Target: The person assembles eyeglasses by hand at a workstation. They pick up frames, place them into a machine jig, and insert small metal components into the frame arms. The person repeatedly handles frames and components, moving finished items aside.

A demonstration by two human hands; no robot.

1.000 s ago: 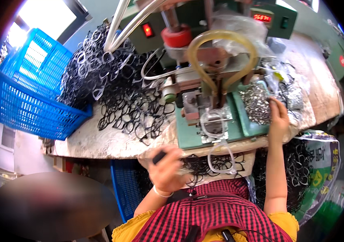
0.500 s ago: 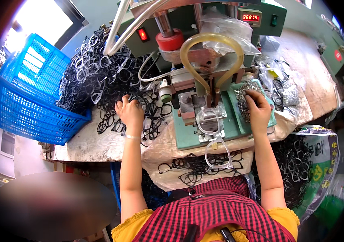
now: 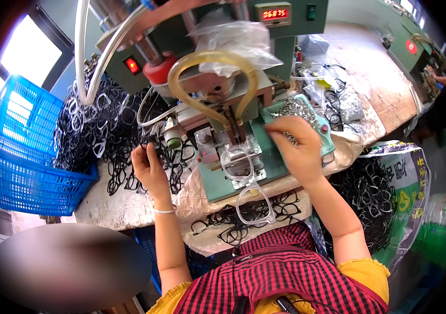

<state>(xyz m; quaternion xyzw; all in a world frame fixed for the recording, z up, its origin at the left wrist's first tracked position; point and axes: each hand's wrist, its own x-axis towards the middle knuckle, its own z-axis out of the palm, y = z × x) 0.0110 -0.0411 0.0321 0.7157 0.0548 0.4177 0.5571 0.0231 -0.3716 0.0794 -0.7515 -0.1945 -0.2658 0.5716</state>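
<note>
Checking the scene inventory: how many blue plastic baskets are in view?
1: the blue basket stands at the table's left end, beside the black frame pile. Others may be hidden.

Bright daylight comes in from the window point(image 3: 21, 57) at the top left, and it glows white there. The middle looks sharp. The edges bend and go dark in the corners. A blurry patch point(image 3: 69, 267) sits at the bottom left
</note>
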